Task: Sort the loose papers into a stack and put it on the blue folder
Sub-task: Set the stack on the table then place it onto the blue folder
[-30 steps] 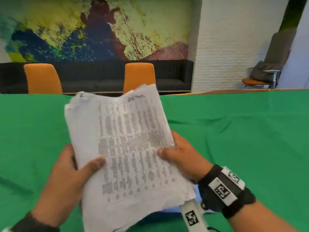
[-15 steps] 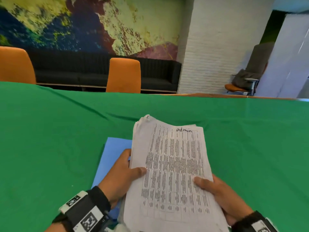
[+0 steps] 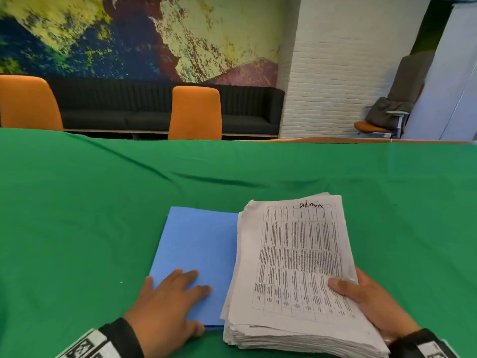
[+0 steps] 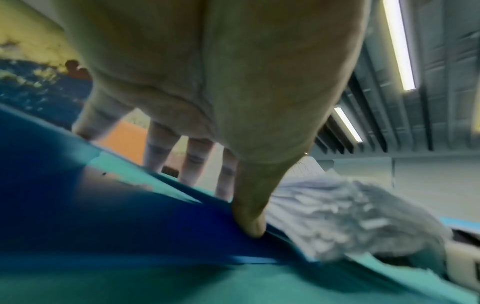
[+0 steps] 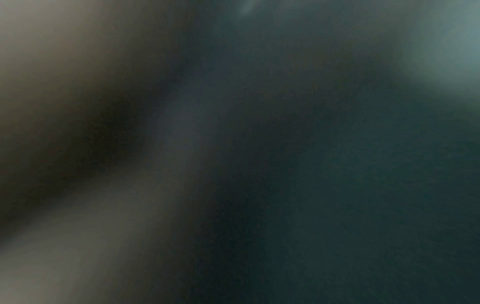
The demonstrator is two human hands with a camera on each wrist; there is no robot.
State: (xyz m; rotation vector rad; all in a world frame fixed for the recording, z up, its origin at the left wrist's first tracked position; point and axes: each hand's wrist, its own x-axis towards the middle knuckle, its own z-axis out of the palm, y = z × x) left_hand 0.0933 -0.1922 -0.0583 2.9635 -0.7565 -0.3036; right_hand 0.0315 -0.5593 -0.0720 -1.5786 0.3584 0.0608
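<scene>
A thick stack of printed papers (image 3: 296,257), with "admin" handwritten on the top sheet, lies near the table's front edge, its left part over the right side of the blue folder (image 3: 196,249). My right hand (image 3: 366,298) grips the stack's near right corner, thumb on top and fingers underneath. My left hand (image 3: 170,303) lies flat on the folder's near left corner with straight fingers. In the left wrist view the left hand (image 4: 221,115) presses the blue folder (image 4: 145,222) beside the paper stack (image 4: 345,214), whose sheet edges are ragged. The right wrist view is dark and blurred.
A green cloth (image 3: 77,215) covers the table. Two orange chairs (image 3: 196,112) stand along the far edge, with a dark sofa (image 3: 144,107) behind them. A white brick pillar (image 3: 335,68) rises at the back right.
The stack came down from in front of me and to the right. My left hand let go of it and moved onto the folder. The right hand still holds the stack.
</scene>
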